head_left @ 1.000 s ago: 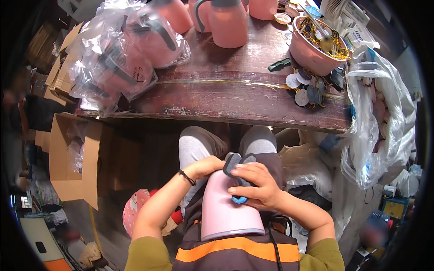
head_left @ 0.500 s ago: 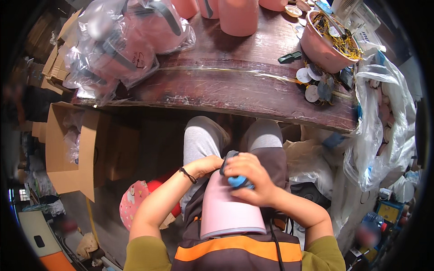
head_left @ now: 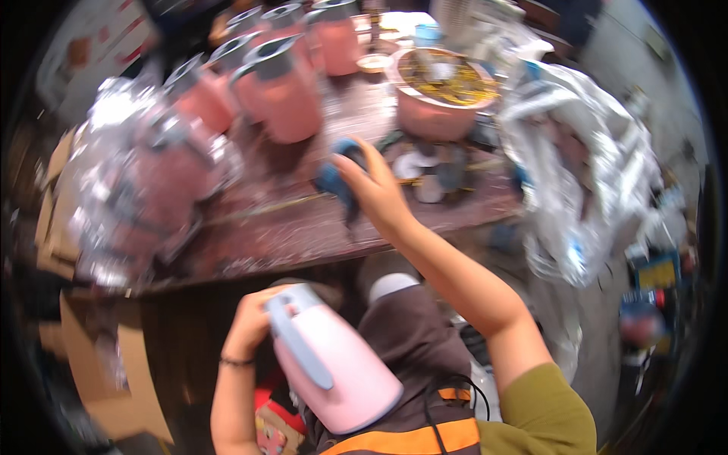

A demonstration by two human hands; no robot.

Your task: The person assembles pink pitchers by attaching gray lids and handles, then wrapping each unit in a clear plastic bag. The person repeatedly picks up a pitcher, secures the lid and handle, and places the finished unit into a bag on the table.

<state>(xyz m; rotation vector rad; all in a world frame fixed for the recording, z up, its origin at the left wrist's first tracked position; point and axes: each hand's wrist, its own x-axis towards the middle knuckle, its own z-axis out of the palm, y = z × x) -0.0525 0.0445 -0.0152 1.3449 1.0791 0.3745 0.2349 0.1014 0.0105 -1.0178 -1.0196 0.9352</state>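
Observation:
A pale pink jug [head_left: 350, 373] with a grey handle and grey top lies tilted across my lap, its base toward me. At its top end, my left hand [head_left: 256, 317] grips the rim area, some of its fingers hidden. My right hand [head_left: 379, 199] reaches out over the table, closed around a crumpled blue cloth [head_left: 332, 180]. Beyond that hand, several pink jugs with grey tops stand on the table, the nearest jug [head_left: 290, 102] just past the cloth. Motion blurs the picture.
The dark red table [head_left: 280, 239] crosses in front of my knees. At its left lie plastic-wrapped pink jugs [head_left: 155, 182]. A pink tub [head_left: 432, 121] with yellow strings, round tags [head_left: 429, 189] and a clear plastic bag [head_left: 569, 152] are at right. An open carton [head_left: 95, 356] stands lower left.
My right hand has left the jug and moved forward over the table with the blue cloth. The jug has turned, showing its grey handle, and my left hand has shifted left. The view has swung.

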